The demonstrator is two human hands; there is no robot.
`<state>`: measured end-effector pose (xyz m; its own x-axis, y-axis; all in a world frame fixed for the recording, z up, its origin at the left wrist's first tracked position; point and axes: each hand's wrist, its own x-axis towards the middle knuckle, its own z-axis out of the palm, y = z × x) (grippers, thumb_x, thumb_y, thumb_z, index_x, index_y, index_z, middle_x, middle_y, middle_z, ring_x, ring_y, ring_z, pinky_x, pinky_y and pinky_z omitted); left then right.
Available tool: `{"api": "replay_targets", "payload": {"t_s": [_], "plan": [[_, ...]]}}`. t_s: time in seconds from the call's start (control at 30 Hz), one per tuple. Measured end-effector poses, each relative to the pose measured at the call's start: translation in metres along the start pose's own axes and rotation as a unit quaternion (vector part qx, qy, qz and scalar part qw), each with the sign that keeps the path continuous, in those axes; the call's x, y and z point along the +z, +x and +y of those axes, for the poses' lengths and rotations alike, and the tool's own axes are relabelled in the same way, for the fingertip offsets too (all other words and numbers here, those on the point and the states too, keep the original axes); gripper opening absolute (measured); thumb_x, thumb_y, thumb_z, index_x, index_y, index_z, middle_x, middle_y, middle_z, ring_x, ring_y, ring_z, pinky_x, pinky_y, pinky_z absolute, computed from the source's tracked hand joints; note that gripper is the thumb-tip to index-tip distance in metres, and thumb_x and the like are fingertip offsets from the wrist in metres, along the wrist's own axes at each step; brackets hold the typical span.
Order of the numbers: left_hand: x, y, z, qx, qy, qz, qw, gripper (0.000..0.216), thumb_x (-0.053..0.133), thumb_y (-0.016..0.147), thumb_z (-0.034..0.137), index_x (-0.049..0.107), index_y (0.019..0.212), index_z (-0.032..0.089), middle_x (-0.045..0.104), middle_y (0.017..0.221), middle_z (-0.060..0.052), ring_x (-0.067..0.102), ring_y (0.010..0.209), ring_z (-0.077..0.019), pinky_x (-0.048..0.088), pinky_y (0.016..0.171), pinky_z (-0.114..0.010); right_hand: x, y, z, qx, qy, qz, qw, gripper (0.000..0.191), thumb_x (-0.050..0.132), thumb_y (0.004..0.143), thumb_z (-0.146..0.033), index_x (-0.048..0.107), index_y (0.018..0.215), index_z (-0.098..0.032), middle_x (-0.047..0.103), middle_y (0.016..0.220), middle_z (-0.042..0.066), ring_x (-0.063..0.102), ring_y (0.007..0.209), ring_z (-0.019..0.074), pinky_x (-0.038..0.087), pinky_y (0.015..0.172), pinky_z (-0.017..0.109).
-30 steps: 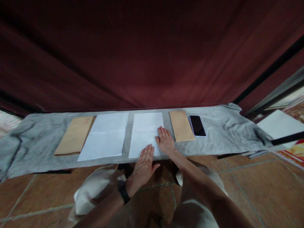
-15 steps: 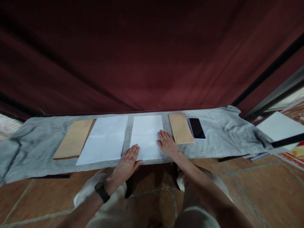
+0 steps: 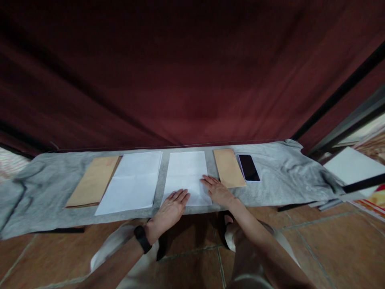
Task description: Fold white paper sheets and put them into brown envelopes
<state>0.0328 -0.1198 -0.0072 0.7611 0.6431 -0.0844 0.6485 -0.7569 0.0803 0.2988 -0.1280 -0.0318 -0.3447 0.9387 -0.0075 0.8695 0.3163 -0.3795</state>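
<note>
Paper (image 3: 185,168) is laid on the cloth (image 3: 282,172), its near half touched by the open left hand (image 3: 173,206) and right hand (image 3: 219,192), nothing gripped. It could be skewed by uneven pushing.

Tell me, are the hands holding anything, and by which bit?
Nothing is held: the left hand rests on the near edge of the middle white sheet, the right hand on its right edge.

Dark red cloth (image 3: 192,80), brown tiled floor (image 3: 339,249)
</note>
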Motion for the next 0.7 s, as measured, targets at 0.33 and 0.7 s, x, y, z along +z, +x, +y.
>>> {"api": "replay_targets", "payload": {"t_s": [0.33,0.7], "plan": [[-0.035,-0.008,-0.027,-0.032,-0.182,0.005,0.983,0.038,0.038,0.103,0.037,0.074,0.104,0.025,0.078,0.098,-0.005,0.073,0.093,-0.0215,0.053,0.085,-0.029,-0.024,-0.023,0.002,-0.035,0.145,-0.117,0.982,0.058,0.065,0.087,-0.025,0.056,0.144,-0.032,0.036,0.164,0.003,0.028,0.152,0.0222,0.019,0.125,0.044],[-0.044,-0.022,-0.091,-0.210,-0.519,0.048,0.827,0.061,0.077,0.067,0.060,0.077,0.112,0.018,0.078,0.105,-0.008,0.069,0.096,-0.0296,0.054,0.078,-0.033,-0.024,-0.008,0.010,0.051,0.293,-0.037,0.954,0.049,0.048,0.097,-0.051,0.055,0.061,-0.019,0.044,0.057,-0.005,0.043,0.058,0.0113,0.032,0.058,0.025]]}}
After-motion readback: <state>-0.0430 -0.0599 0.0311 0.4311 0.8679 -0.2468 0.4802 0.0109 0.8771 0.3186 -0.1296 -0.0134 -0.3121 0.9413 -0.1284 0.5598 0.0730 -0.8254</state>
